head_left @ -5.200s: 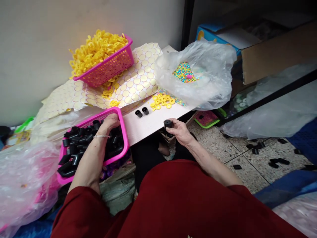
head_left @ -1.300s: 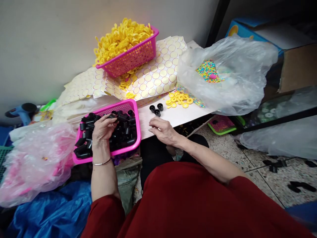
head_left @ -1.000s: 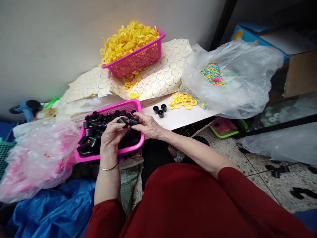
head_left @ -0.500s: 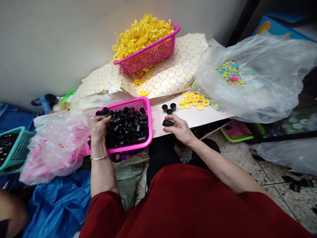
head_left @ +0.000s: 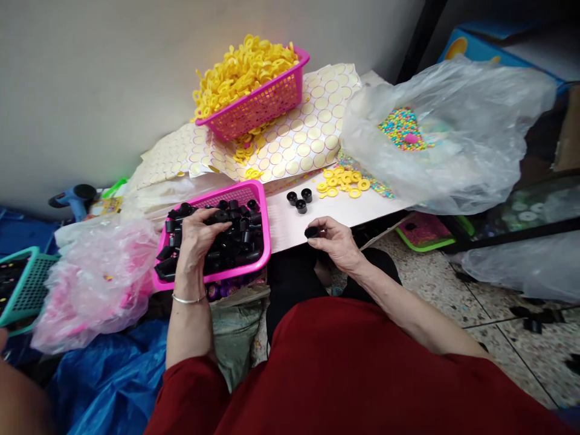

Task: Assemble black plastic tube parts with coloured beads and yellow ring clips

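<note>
Cylinders (head_left: 301, 208), black, glossy, hollow (three standing upright)

no legible text, no readable labels

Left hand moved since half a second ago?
Yes: the left hand has shifted rightward, from the left side of the near pink basket toward its middle.

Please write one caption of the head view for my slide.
Right hand holding a small black part, left hand over a pink basket of black pieces.
</note>
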The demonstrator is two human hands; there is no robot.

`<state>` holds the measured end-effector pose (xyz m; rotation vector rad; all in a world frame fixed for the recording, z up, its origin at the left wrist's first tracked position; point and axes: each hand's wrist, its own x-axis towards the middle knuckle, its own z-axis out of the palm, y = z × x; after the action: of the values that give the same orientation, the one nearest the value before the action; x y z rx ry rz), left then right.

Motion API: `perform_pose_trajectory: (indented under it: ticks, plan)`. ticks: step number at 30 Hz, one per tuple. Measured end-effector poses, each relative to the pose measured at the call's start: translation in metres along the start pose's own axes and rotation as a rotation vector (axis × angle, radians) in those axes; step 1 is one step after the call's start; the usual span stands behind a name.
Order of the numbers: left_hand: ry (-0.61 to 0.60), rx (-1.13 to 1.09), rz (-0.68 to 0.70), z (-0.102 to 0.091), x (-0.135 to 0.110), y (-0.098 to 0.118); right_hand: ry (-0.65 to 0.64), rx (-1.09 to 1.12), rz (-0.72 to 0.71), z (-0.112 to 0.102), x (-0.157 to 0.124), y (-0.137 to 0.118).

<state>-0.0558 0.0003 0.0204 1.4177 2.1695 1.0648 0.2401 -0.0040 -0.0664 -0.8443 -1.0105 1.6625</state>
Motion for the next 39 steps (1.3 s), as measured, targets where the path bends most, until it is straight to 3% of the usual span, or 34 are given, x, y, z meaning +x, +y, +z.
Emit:
perform_pose_trajectory:
  ticks: [5, 10, 15, 17, 23, 39]
  plan:
    - [-0.365, -0.527, -0.139, 0.04, -0.052, 0.049, 0.03, 0.125, -0.182, 0.012, 0.0, -0.024]
    - [-0.629, -0.988, -0.351, 0.081, -0.076, 0.073, 0.042, 0.089, -0.311, 0.012, -0.008, -0.035]
    - [-0.547, -1.214, -0.674, 0.112, -0.089, 0.089, 0.128, -0.011, -0.403, -0.001, -0.023, -0.028]
    - [-0.528, -1.23, -0.741, 0.121, -0.093, 0.094, 0.157, -0.065, -0.435, -0.005, -0.028, -0.025]
    - [-0.569, -1.208, -0.733, 0.133, -0.1, 0.095, 0.202, -0.23, -0.572, -0.012, -0.03, -0.02]
    - [-0.476, -1.228, -0.75, 0.142, -0.098, 0.087, 0.221, -0.346, -0.56, -0.019, -0.025, -0.011]
